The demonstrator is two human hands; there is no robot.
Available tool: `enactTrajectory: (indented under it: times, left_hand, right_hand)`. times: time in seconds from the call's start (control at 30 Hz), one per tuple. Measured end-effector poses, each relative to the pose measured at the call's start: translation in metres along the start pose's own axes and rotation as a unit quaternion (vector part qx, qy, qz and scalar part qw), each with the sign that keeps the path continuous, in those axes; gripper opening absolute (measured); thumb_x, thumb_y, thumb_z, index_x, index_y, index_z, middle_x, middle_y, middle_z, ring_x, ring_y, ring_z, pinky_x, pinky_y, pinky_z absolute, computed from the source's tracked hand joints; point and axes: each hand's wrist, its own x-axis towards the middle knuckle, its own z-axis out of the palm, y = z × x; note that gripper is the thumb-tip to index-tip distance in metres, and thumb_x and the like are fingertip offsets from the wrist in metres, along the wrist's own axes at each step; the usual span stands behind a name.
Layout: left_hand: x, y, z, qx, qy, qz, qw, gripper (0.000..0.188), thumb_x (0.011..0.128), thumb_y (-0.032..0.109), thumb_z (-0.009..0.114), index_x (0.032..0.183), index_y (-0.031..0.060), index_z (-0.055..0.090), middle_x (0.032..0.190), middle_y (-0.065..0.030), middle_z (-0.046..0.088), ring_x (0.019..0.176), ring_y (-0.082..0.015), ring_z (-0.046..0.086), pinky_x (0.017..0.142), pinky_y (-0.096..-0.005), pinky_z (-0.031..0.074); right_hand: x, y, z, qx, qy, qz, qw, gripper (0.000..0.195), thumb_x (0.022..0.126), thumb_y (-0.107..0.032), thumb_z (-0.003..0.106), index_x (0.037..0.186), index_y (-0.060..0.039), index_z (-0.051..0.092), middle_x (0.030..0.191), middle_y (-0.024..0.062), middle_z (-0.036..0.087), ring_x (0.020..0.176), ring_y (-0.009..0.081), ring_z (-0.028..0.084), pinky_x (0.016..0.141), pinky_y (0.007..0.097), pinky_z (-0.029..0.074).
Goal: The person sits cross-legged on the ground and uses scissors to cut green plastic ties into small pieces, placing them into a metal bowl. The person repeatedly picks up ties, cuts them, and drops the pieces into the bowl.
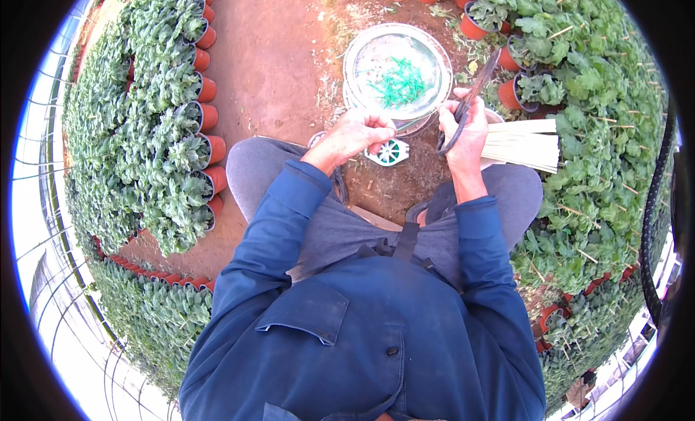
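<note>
My left hand (362, 134) is raised before my knees, fingers drawn together near the rim of a round clear tub (347, 76). A thin green strand shows by its fingertips; whether the fingers grip it I cannot tell. Short green ties (400, 83) lie heaped in the tub. My right hand (468, 122) holds a pair of dark metal scissors (480, 76), blades pointing up and away. Between and below the hands, a white and green spool (388, 152) lies on the soil. Right of my right hand, a bundle of pale flat sticks (524, 144) sticks out of a container.
Rows of potted leafy plants (157, 133) stand on the left in red-brown pots (209, 117). More leafy plants (586, 106), many with thin stakes, crowd the right side. A bare dirt path (260, 57) runs ahead on the left. A black braided cord (649, 220) hangs at the far right.
</note>
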Motion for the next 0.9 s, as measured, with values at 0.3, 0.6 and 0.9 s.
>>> enactTrajectory:
  times: [0.3,0.6,0.9]
  left_hand:
    - [0.000,-0.001,-0.002,0.017,0.040,0.011,0.999,0.008,0.088,0.009,0.067,0.093,0.0022,0.067,0.074,0.0001,0.062,0.055,-0.0074,0.053,0.053,-0.0221,0.044]
    - [0.001,0.002,-0.005,-0.059,0.151,0.066,0.985,0.007,0.088,0.010,0.068,0.089,0.0037,0.066,0.072,0.0013,0.061,0.054,-0.0060,0.052,0.050,-0.0214,0.043]
    - [0.004,0.004,-0.012,-0.131,0.241,0.096,0.957,0.010,0.088,0.011,0.070,0.082,0.0051,0.064,0.066,0.0012,0.057,0.050,-0.0068,0.050,0.048,-0.0222,0.042]
  right_hand:
    - [0.001,0.000,0.002,0.000,-0.022,0.012,1.000,0.045,0.082,0.008,0.069,0.121,-0.0016,0.049,0.088,-0.0007,0.058,0.079,0.0054,0.057,0.070,0.0185,0.049]
    - [-0.007,-0.009,0.005,0.000,-0.053,0.048,0.997,0.037,0.086,0.000,0.069,0.119,-0.0023,0.054,0.084,0.0003,0.059,0.066,0.0063,0.054,0.059,0.0203,0.044]
    - [-0.030,-0.011,0.004,-0.261,-0.216,0.076,0.938,0.038,0.085,-0.013,0.074,0.117,0.0029,0.060,0.089,0.0037,0.064,0.080,0.0092,0.056,0.073,0.0243,0.047]
